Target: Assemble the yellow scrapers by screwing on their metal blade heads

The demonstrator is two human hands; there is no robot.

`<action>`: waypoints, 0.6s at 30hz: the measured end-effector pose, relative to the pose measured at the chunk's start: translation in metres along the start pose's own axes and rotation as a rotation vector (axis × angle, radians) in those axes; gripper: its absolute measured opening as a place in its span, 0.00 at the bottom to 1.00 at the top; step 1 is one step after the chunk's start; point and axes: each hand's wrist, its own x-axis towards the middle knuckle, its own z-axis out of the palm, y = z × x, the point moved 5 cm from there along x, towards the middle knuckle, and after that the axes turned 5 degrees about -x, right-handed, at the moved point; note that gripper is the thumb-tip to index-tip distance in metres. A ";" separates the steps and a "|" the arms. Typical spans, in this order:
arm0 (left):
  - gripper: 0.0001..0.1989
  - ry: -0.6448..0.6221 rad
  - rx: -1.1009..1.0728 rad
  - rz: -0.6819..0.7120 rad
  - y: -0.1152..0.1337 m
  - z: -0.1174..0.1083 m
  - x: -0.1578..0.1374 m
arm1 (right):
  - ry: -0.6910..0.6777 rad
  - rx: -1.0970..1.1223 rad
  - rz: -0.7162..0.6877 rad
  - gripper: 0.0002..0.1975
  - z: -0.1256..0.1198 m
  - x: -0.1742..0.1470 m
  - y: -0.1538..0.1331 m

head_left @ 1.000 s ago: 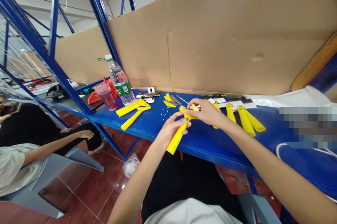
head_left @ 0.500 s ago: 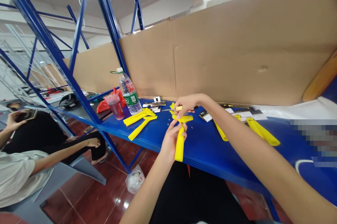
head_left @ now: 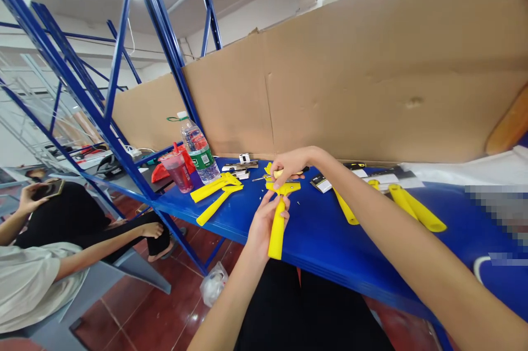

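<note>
My left hand (head_left: 266, 221) is wrapped round a yellow plastic scraper (head_left: 276, 235), its hollow handle pointing toward me and its wide head away. Just above that head, my right hand (head_left: 291, 166) is closed on what looks like a screwdriver (head_left: 282, 174) with a pale yellow and black handle. A thin metal shaft sticks out to the left; whether its tip touches the scraper I cannot tell. Several small screws or bits lie on the blue table around the hands. To the left rest more yellow scrapers (head_left: 212, 205), and others (head_left: 416, 208) are on the right, partly behind my right forearm.
A water bottle (head_left: 200, 150) and a red drink cup (head_left: 177, 170) stand at the left of the blue table (head_left: 330, 252). Flat packets (head_left: 322, 182) lie along the cardboard wall (head_left: 350, 92). A person (head_left: 45, 257) sits at the left by a blue rack post (head_left: 119, 144).
The camera view has shifted slightly. My left hand and the scraper sit a little lower and further left; both hands keep their holds.
</note>
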 end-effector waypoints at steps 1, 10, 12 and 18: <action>0.25 0.000 0.006 0.000 0.000 0.000 0.000 | 0.005 0.007 -0.001 0.41 0.000 -0.001 0.000; 0.25 -0.062 0.009 0.006 0.002 -0.001 0.003 | 0.029 0.065 -0.026 0.40 0.002 -0.002 0.002; 0.25 -0.057 0.007 0.007 0.003 -0.001 0.003 | 0.030 0.070 -0.036 0.39 0.002 -0.001 0.003; 0.24 -0.047 0.003 0.002 0.003 -0.002 0.003 | 0.048 0.054 -0.023 0.38 0.003 0.001 0.005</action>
